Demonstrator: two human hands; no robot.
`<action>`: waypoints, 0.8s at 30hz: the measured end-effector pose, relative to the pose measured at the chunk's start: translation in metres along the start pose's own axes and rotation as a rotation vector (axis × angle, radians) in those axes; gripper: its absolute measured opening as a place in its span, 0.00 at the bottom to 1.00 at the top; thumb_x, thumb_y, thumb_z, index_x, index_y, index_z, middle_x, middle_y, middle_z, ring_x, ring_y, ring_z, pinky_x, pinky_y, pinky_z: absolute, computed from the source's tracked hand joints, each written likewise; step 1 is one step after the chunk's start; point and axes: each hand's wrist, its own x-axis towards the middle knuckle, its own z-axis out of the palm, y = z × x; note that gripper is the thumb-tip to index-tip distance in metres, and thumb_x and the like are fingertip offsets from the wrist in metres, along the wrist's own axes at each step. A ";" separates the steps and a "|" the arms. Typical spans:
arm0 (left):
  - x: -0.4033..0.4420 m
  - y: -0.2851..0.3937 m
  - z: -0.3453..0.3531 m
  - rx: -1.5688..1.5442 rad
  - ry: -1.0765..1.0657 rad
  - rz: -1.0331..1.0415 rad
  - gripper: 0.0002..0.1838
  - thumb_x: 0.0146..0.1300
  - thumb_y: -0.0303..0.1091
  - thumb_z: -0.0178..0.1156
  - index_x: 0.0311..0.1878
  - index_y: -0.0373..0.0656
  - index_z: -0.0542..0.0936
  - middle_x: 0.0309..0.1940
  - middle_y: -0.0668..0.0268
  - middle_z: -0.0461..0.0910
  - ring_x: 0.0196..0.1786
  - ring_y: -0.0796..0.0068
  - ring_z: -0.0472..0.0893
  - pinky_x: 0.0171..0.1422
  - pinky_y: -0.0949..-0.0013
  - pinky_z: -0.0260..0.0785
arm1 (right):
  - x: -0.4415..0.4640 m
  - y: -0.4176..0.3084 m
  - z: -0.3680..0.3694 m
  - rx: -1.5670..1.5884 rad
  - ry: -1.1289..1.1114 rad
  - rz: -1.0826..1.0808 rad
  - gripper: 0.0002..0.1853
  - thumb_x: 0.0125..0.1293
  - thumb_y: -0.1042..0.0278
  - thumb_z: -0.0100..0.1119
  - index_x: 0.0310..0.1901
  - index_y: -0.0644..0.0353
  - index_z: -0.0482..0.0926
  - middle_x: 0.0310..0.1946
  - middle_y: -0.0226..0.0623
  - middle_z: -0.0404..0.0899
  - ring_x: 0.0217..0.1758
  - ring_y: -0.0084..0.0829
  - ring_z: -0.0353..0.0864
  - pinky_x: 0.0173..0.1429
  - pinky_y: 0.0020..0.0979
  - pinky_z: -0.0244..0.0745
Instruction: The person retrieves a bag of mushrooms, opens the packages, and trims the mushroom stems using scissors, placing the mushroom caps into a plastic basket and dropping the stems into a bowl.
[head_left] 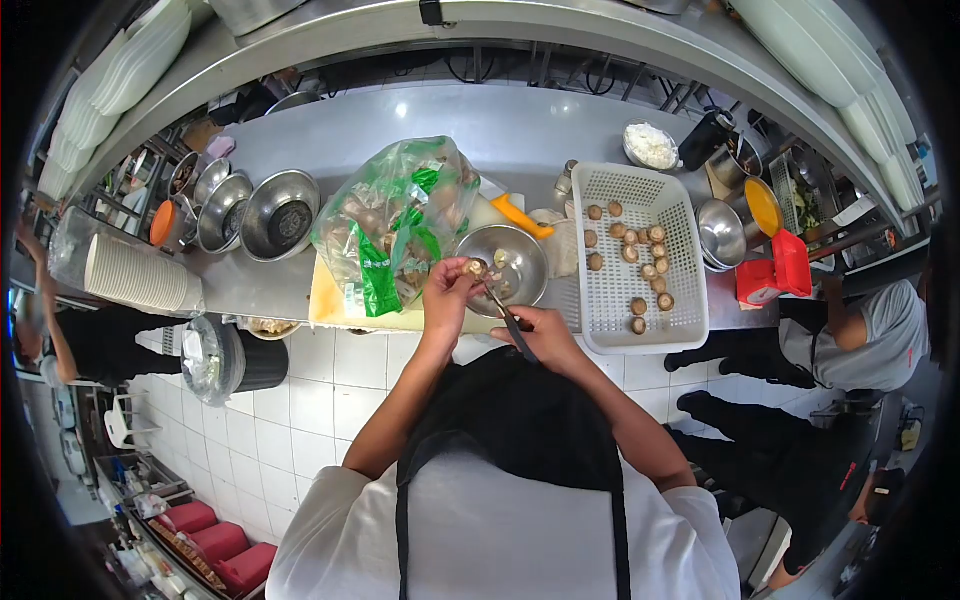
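My left hand [449,297] pinches a small mushroom [476,268] above the rim of a steel bowl [530,268]. My right hand [546,338] is closed around the dark handle of a knife [518,334], its blade pointing at the mushroom. A few pale pieces lie inside the bowl. Left of it, a clear and green plastic bag [375,275] full of mushrooms rests on a cutting board [325,300]. To the right, several brown-capped mushrooms [630,253] sit in a white perforated crate [694,325].
A yellow-handled tool [522,216] lies behind the bowl beside a cloth [560,245]. Steel bowls [280,215] stand on the left. A bowl of white food [650,146], stacked bowls [721,236] and a red scale [775,275] are at right. Other people [860,335] stand nearby.
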 end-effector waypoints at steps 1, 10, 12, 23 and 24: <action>0.003 -0.002 -0.004 0.022 0.003 0.012 0.11 0.72 0.23 0.59 0.54 0.31 0.75 0.44 0.57 0.83 0.44 0.70 0.86 0.52 0.68 0.85 | -0.002 -0.008 -0.002 0.193 -0.042 0.109 0.20 0.69 0.55 0.69 0.53 0.62 0.83 0.18 0.28 0.74 0.20 0.22 0.76 0.26 0.28 0.71; 0.005 -0.005 -0.007 0.145 -0.037 -0.007 0.09 0.69 0.22 0.61 0.51 0.36 0.82 0.41 0.61 0.83 0.42 0.76 0.84 0.46 0.71 0.85 | -0.006 -0.013 -0.005 0.437 -0.064 0.277 0.19 0.69 0.56 0.70 0.53 0.61 0.83 0.19 0.23 0.74 0.19 0.14 0.72 0.25 0.22 0.65; 0.004 -0.006 -0.005 0.204 -0.022 -0.008 0.07 0.68 0.22 0.62 0.48 0.37 0.83 0.39 0.63 0.84 0.41 0.77 0.84 0.45 0.72 0.83 | -0.007 -0.013 -0.003 0.434 -0.045 0.259 0.21 0.66 0.54 0.74 0.52 0.61 0.84 0.20 0.24 0.75 0.20 0.15 0.73 0.25 0.22 0.66; 0.005 -0.002 0.004 0.848 0.031 0.298 0.13 0.59 0.31 0.73 0.45 0.39 0.84 0.32 0.60 0.85 0.36 0.67 0.83 0.44 0.64 0.74 | -0.010 -0.010 -0.007 0.425 -0.009 0.269 0.22 0.66 0.54 0.74 0.53 0.62 0.84 0.21 0.23 0.76 0.21 0.14 0.73 0.25 0.22 0.66; 0.007 -0.004 0.002 0.837 0.001 0.302 0.13 0.59 0.32 0.73 0.45 0.39 0.84 0.32 0.61 0.84 0.37 0.68 0.83 0.43 0.65 0.74 | -0.010 -0.009 -0.008 0.432 -0.006 0.271 0.22 0.66 0.54 0.74 0.53 0.62 0.84 0.21 0.23 0.76 0.21 0.14 0.72 0.25 0.22 0.66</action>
